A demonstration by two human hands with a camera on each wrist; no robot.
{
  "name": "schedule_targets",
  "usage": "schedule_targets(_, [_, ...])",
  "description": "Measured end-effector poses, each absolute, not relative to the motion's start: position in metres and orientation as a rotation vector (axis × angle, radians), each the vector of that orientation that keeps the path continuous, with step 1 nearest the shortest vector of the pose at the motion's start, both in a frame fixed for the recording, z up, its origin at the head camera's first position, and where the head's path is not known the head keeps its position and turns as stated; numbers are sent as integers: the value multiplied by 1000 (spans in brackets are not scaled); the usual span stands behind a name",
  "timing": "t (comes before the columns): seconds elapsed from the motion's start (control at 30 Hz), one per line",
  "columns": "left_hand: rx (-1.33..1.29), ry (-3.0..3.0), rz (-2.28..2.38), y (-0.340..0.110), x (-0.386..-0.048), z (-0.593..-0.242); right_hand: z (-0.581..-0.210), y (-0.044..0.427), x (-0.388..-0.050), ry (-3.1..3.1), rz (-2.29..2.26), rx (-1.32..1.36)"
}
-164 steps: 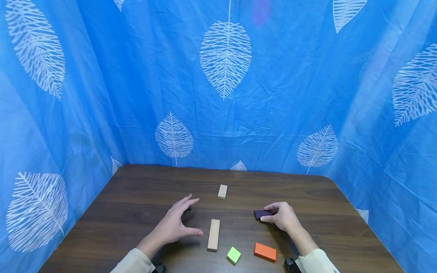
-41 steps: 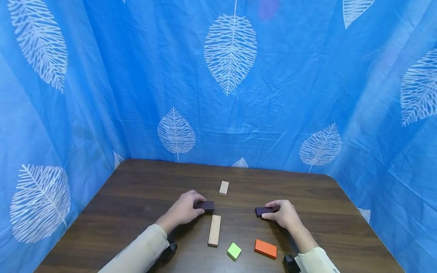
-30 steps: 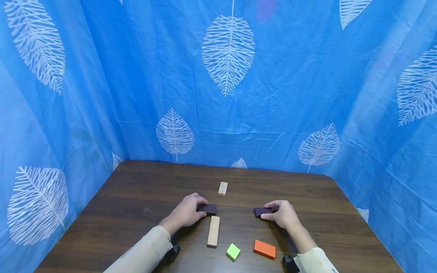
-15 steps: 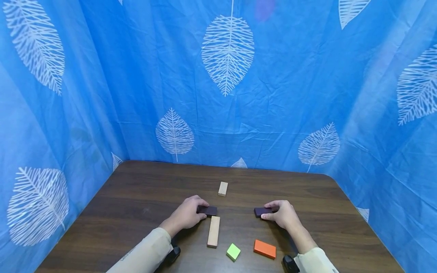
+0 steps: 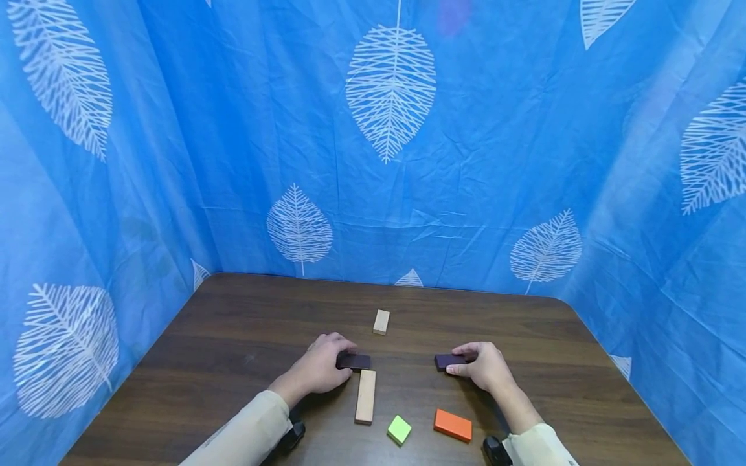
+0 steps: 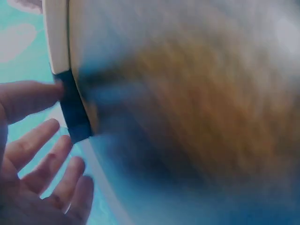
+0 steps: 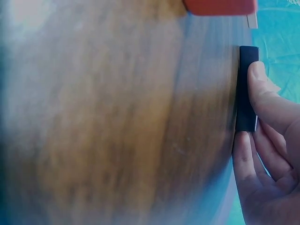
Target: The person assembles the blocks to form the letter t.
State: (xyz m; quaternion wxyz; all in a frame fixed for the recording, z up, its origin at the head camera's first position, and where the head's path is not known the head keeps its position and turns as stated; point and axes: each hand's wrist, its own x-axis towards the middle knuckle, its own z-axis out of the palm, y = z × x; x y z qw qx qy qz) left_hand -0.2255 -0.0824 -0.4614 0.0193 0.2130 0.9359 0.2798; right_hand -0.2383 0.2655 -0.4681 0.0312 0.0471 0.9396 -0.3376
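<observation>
My left hand (image 5: 319, 366) is around the left end of a dark block (image 5: 360, 362), thumb and index finger parted wider than the block. In the left wrist view the thumb tip overlaps the edge of this dark block (image 6: 76, 105), and the other fingers are spread. A long pale block (image 5: 365, 398) lies lengthwise, its far end against or close to the dark one. At the right, my right hand (image 5: 486, 369) pinches a second dark block (image 5: 445, 362) on the table; the right wrist view shows the thumb on this block (image 7: 246, 89).
A small pale block (image 5: 381, 322) lies farther back on the brown table (image 5: 262, 310). Nearer the front are a lime green block (image 5: 399, 430) and an orange block (image 5: 452, 425). A blue curtain (image 5: 489, 162) with white leaf prints surrounds the table's back and sides.
Since the oldest frame, my left hand has brought a dark block to the long pale block's far end. In the last half second its thumb and finger have parted slightly. The right hand has stayed put.
</observation>
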Motion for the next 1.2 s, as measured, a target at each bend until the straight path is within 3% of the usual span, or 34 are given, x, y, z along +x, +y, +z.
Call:
schedule_targets(0.33, [838,2889,708,-77,-216,-458,-466,265,-238,2900,-1046,122])
schedule_targets(1.2, [761,2966,573,-66,-203,-459,-465,263,-237,2896,-1064,109])
